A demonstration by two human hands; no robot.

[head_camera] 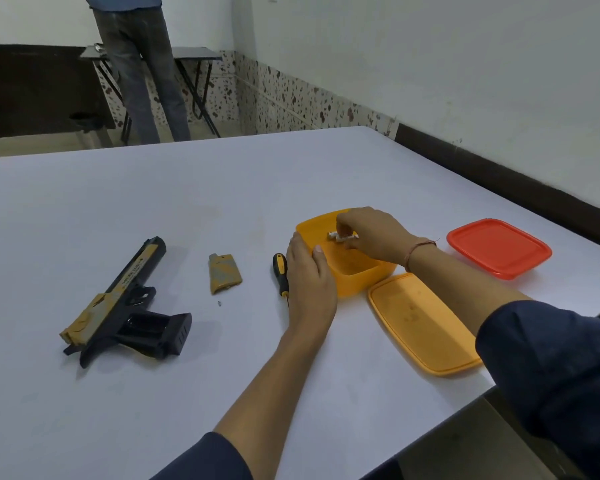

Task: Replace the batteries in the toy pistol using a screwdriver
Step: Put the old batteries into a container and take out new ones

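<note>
Blue-sleeved right hand (374, 233) pinches silver cylindrical batteries (340, 236) inside yellow plastic box (359, 284); flat left hand (309, 275) braces its side. Battery fetching; likely next, lift them clear.

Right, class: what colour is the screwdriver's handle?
The screwdriver handle is black with yellow, seen in the head view, the only view.

Table (187, 202) fills the lower frame. Left of centre on it lies the toy pistol (118, 303), on its side. To its right, in order: battery cover (224, 273), with a screw (219, 303) just below it; screwdriver (280, 271); box (357, 278) at centre right.

Left hand (310, 282) rests between screwdriver and box, against the box's left wall. Right hand (371, 233) is over the box, pinching batteries (342, 236) above its inside.

Near lid (423, 323) lies flat just below the box. Second lid (499, 247) lies to the box's right, apart.

Upper left, beyond the table – a standing person (142, 64) before a folding table (194, 53).
</note>
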